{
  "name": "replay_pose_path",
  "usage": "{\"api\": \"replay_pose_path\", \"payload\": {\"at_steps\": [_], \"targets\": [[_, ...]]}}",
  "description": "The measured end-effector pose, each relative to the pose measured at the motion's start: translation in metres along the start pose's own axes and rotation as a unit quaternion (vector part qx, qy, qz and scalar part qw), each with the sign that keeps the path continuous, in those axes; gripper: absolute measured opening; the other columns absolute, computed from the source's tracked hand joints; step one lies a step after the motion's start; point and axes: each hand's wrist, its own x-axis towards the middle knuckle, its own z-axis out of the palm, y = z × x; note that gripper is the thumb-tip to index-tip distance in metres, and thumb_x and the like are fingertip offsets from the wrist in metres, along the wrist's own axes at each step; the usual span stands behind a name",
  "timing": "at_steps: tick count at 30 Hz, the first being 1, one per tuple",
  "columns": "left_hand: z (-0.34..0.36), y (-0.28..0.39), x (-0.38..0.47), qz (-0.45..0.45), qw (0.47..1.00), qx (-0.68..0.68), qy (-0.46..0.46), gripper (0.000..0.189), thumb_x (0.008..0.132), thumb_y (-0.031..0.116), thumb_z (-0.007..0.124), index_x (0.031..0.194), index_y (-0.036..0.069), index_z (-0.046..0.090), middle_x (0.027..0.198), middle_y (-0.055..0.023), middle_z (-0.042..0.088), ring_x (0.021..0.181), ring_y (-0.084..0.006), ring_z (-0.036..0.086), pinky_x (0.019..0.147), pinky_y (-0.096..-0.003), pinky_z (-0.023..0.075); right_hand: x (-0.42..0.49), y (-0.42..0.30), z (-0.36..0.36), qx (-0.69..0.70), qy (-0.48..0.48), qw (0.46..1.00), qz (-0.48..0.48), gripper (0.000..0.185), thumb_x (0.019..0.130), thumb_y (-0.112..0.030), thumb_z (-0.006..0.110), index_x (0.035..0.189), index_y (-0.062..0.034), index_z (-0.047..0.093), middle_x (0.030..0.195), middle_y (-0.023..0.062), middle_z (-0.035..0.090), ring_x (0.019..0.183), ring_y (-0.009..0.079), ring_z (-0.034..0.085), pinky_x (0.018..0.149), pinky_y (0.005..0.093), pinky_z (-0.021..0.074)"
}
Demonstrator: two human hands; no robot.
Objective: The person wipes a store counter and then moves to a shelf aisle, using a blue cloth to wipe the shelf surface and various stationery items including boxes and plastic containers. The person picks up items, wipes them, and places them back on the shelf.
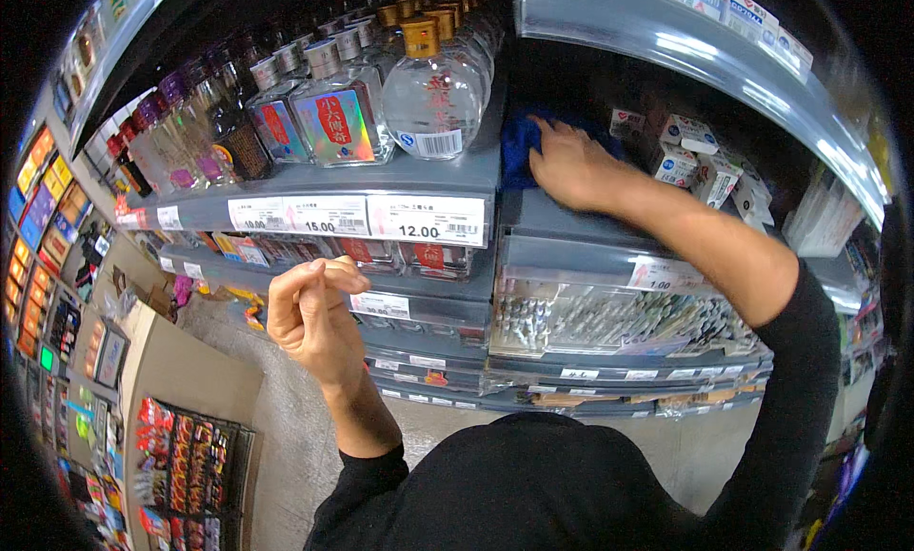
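My right hand (pixel 575 162) presses a dark blue cloth (pixel 520 149) against the grey shelf, in the bay right of the dividing panel. The far part of the cloth is lost in shadow. Small white boxes (pixel 677 162) stand on that same shelf, beyond and to the right of my wrist. My left hand (pixel 314 315) is raised in front of the left bay, its thumb against the curled fingers and nothing visible between them. Behind it runs a price-tag strip (pixel 314 217). Above the strip, clear glass bottles (pixel 435 101) with gold and silver caps stand in rows.
An upper shelf edge (pixel 664 47) overhangs my right hand. Below sits a clear bin (pixel 607 322) of small packaged goods. Squat bottles (pixel 435 259) fill the lower left shelf. A beige counter (pixel 193 358) with a snack rack (pixel 193 465) stands at the left.
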Motion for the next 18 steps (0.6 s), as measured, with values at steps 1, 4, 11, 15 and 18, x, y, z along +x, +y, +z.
{"api": "replay_pose_path", "payload": {"at_steps": [1, 4, 11, 15, 18], "targets": [[-0.003, -0.001, 0.003, 0.004, 1.0, -0.016, -0.01, 0.016, 0.098, 0.004, 0.044, 0.107, -0.002, 0.057, 0.071, -0.0165, 0.064, 0.062, -0.0216, 0.057, 0.064, -0.0369, 0.0458, 0.023, 0.007, 0.007, -0.006, -0.007, 1.0, 0.015, 0.056, 0.093, -0.033, 0.042, 0.14, -0.004, 0.038, 0.141, 0.0283, 0.04, 0.126, 0.0446, 0.044, 0.103, 0.0546, 0.0375], [-0.021, -0.005, 0.007, 0.007, 0.999, -0.029, -0.013, 0.017, 0.098, 0.003, 0.043, 0.108, -0.002, 0.056, 0.071, -0.0176, 0.063, 0.061, -0.0217, 0.057, 0.062, -0.0365, 0.0456, 0.084, 0.017, 0.017, -0.039, -0.01, 0.999, 0.034, 0.054, 0.092, -0.031, 0.042, 0.138, -0.0028, 0.04, 0.138, 0.029, 0.041, 0.124, 0.0444, 0.046, 0.102, 0.0543, 0.0382], [-0.06, 0.004, -0.005, -0.021, 1.0, -0.013, 0.017, 0.017, 0.098, 0.003, 0.043, 0.109, -0.001, 0.056, 0.069, -0.0171, 0.062, 0.061, -0.0214, 0.056, 0.06, -0.036, 0.046, 0.182, 0.039, 0.015, -0.107, 0.011, 0.992, 0.071, 0.05, 0.091, -0.027, 0.044, 0.133, -0.0001, 0.044, 0.132, 0.0306, 0.045, 0.119, 0.044, 0.048, 0.1, 0.0536, 0.0398], [-0.074, 0.02, -0.015, -0.049, 0.997, 0.024, 0.049, 0.016, 0.097, 0.002, 0.045, 0.107, -0.002, 0.057, 0.069, -0.0168, 0.063, 0.061, -0.021, 0.057, 0.061, -0.0355, 0.0468, 0.193, 0.051, 0.014, -0.127, 0.009, 0.988, 0.089, 0.047, 0.09, -0.024, 0.044, 0.13, 0.0014, 0.047, 0.128, 0.0315, 0.047, 0.116, 0.0437, 0.05, 0.099, 0.0531, 0.0407], [-0.071, 0.028, -0.017, -0.059, 0.997, 0.012, 0.052, 0.016, 0.097, 0.001, 0.044, 0.106, -0.002, 0.057, 0.07, -0.0171, 0.063, 0.061, -0.0215, 0.058, 0.061, -0.0349, 0.0472, 0.193, 0.047, 0.017, -0.134, 0.009, 0.988, 0.075, 0.046, 0.089, -0.022, 0.045, 0.128, 0.0026, 0.049, 0.125, 0.0322, 0.048, 0.114, 0.0435, 0.051, 0.098, 0.0528, 0.0413]]}}
